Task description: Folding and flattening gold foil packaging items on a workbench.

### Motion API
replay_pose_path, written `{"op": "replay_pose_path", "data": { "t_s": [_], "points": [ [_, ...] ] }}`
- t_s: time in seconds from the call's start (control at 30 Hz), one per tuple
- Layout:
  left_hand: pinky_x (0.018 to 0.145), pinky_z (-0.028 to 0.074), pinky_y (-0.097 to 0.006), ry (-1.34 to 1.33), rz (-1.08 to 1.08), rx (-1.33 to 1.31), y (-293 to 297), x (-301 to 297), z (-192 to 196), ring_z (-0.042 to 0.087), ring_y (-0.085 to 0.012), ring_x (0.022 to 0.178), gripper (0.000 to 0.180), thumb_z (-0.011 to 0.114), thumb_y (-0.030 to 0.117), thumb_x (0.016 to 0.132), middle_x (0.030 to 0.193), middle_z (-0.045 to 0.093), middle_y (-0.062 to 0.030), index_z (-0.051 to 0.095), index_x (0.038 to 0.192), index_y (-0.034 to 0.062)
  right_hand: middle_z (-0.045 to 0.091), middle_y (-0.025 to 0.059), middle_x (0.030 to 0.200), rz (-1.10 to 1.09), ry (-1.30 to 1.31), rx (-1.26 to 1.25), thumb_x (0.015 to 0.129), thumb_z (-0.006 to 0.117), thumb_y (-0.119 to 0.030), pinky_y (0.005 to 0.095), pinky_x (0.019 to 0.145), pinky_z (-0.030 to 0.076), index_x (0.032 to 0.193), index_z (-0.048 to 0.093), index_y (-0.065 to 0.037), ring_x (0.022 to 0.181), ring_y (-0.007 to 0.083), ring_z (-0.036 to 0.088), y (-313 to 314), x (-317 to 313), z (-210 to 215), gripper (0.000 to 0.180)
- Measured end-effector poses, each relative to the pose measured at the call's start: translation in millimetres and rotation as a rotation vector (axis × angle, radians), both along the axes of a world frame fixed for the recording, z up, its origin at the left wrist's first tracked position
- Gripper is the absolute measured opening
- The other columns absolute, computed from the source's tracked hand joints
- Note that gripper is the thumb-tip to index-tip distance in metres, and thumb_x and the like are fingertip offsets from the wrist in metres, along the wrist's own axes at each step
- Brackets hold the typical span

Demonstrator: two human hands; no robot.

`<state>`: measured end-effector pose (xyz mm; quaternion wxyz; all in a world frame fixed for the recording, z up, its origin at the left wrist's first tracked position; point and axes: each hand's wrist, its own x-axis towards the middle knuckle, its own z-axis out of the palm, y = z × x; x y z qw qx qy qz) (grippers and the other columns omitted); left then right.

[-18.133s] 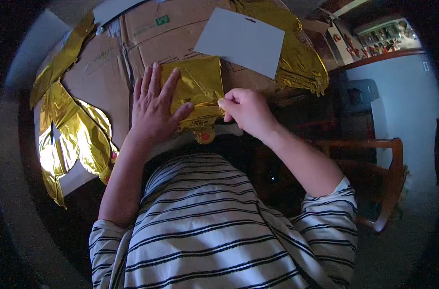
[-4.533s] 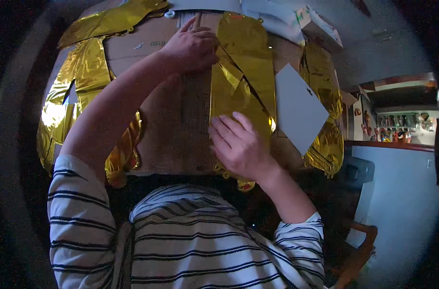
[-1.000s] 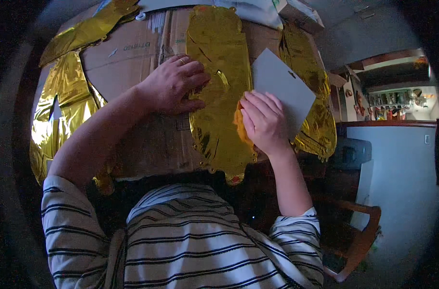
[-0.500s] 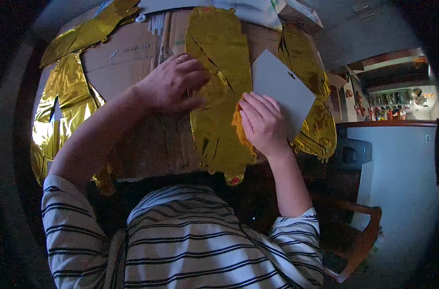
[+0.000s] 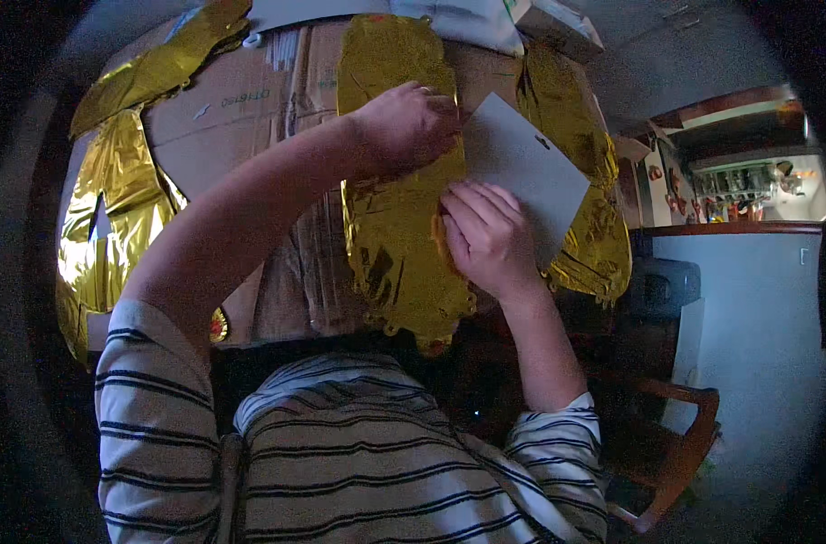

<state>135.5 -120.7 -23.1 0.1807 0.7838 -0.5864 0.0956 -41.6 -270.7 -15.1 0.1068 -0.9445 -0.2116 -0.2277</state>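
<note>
A flat gold foil balloon (image 5: 399, 258) with small tabs along its edge lies lengthwise on the cardboard in front of me. My left hand (image 5: 408, 127) rests over its upper part, fingers curled in near the foil's right edge; dimness hides what, if anything, they hold. Lower right, my right hand (image 5: 490, 236) is closed on a crumpled orange cloth (image 5: 443, 243), held against the balloon's right side. Beside that hand, a pale card (image 5: 526, 168) with a small hanging slot lies tilted, its lower left part behind my fingers.
More gold foil pieces lie at the left (image 5: 109, 236), at the upper left (image 5: 159, 68) and at the right (image 5: 598, 218) of the cardboard sheet (image 5: 222, 136). A white roll (image 5: 252, 41) sits near the far edge. A wooden chair (image 5: 694, 453) stands at lower right.
My left hand has moved right across the balloon, and its fingers have curled in. The right hand has shifted slightly left and down, showing less of the orange cloth.
</note>
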Motion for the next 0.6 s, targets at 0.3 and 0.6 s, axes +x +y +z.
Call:
{"op": "replay_pose_path", "data": {
  "t_s": [0.3,0.6],
  "points": [
    [0.09,0.05,-0.045,-0.083,-0.159,-0.181,-1.8,12.9,-25.2,0.061,-0.0323,0.103,0.028,0.063,0.026,0.09,0.107,0.065,-0.0134,0.066,0.109,0.0054,0.07,0.0128,0.119,-0.005,0.117,0.348,0.093,0.064,-0.014,0.041,0.102,0.047,0.112,0.071,-0.005,0.111,0.0319,0.065,-45.8,28.0,-1.1,0.023],
    [0.088,0.051,-0.044,-0.05,-0.1,-0.25,-0.7,6.3,-24.7,0.063,-0.0329,0.1,0.027,0.064,0.024,0.089,0.103,0.066,-0.0142,0.066,0.106,0.0031,0.066,0.0107,0.121,0.029,0.071,-0.096,0.086,0.069,-0.02,0.0475,0.108,0.039,0.111,0.069,-0.006,0.116,0.0302,0.059,-39.2,24.8,3.8,0.029]
  ]
}}
